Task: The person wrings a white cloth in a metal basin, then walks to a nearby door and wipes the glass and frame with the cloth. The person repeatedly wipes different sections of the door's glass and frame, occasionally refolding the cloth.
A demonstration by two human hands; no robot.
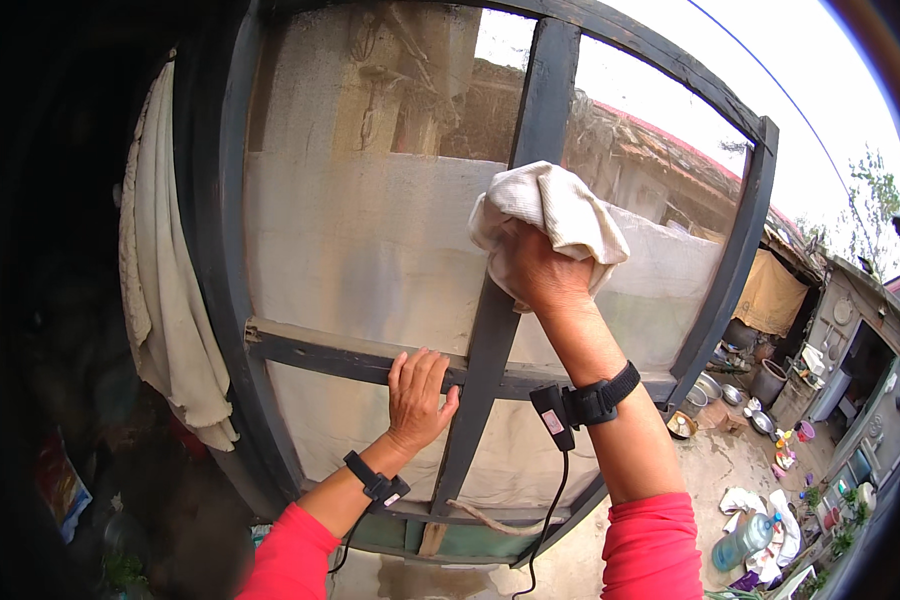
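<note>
A dark-painted wooden window frame [545, 97] with several dusty panes fills the middle of the view. My right hand [544, 262] grips a bunched white ribbed cloth [562, 202] against the upright bar between the upper panes. Part of the cloth is hidden behind the hand. Lower and to the left, my left hand [420, 394] rests on the dark crossbar [330, 360], its fingertips over the dusty ledge and its thumb out to the side. It holds nothing. White sheeting [375, 247] shows at the lower part of the panes.
A cream cloth [169, 285] hangs at the left beside the frame. Black cables [562, 495] trail from straps on both wrists. A bent stick [495, 520] lies across the lower frame. At right, a yard holds basins [709, 386], a large water bottle [742, 541] and scattered items.
</note>
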